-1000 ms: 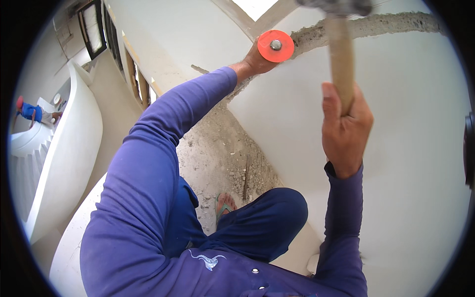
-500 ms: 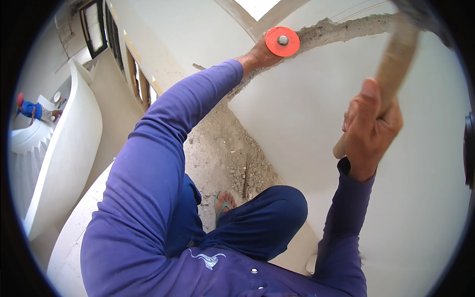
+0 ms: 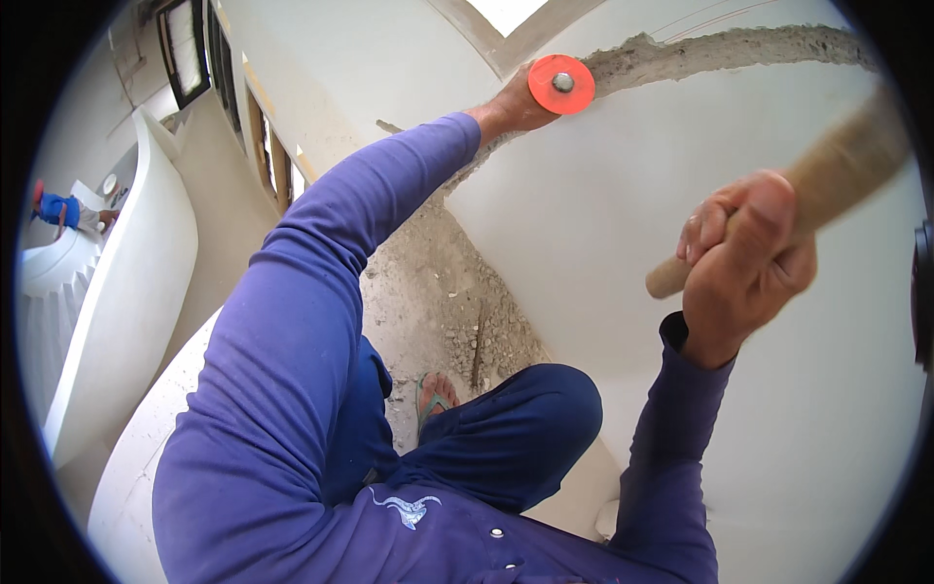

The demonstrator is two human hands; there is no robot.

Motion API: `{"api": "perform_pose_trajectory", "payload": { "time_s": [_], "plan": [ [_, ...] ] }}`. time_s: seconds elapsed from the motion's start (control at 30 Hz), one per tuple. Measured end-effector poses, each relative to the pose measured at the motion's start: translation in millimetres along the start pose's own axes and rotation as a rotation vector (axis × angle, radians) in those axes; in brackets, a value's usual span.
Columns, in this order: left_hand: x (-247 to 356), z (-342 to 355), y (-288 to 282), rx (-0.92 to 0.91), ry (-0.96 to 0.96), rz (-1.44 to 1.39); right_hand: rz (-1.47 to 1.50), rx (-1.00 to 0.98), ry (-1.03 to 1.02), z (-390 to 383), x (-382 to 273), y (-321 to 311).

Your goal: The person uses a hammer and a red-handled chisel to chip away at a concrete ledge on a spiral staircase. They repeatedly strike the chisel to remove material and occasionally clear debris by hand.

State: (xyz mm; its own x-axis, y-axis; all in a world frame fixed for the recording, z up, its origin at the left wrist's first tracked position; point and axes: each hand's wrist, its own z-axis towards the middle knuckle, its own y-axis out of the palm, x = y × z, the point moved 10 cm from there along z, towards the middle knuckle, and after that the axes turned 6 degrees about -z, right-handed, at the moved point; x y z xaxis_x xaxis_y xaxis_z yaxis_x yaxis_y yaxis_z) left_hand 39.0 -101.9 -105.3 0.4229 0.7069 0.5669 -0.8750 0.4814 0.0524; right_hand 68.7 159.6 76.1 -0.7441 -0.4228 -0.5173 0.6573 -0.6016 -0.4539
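My left hand [image 3: 522, 105] is closed around a chisel, and the chisel's round orange hand guard [image 3: 581, 95] faces me with the metal striking end in its middle. The guard hides most of my fingers and the chisel's tip. Behind it runs a rough groove [image 3: 720, 58] broken into the white wall [image 3: 603, 224]. On the right, my right hand [image 3: 747, 258] grips the wooden handle of a hammer [image 3: 844, 164], its butt sticking out below the fist. The handle slants up to the right, and the hammer's head is out of view.
Rubble and dust [image 3: 477, 331] lie on the floor along the wall's foot, near my sandalled foot [image 3: 435, 394]. A curved white parapet [image 3: 146, 282] stands at left, with a person in blue [image 3: 63, 211] beyond it. Window frames [image 3: 185, 54] are at upper left.
The hammer has swung away to the right and its handle now lies flatter; its dark head has left the view. My left hand and the chisel have stayed nearly in place.
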Motion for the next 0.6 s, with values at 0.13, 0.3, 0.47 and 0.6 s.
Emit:
{"api": "perform_pose_trajectory", "payload": {
  "time_s": [0.13,0.3,0.47,0.6],
  "plan": [
    [-2,16,11,-0.026,-0.059,-0.053,-0.444,-0.072,-0.231,-1,54,6],
    [-8,14,-3,-0.012,-0.042,-0.028,-0.725,-0.462,0.116,13,105,36],
    [-10,10,7,-0.011,-0.099,-0.045,-0.095,0.035,0.062,15,-4,0],
    [-10,23,21,-0.066,-0.140,-0.053,-0.100,0.029,-0.250,4,30,-8]
  ]
}}
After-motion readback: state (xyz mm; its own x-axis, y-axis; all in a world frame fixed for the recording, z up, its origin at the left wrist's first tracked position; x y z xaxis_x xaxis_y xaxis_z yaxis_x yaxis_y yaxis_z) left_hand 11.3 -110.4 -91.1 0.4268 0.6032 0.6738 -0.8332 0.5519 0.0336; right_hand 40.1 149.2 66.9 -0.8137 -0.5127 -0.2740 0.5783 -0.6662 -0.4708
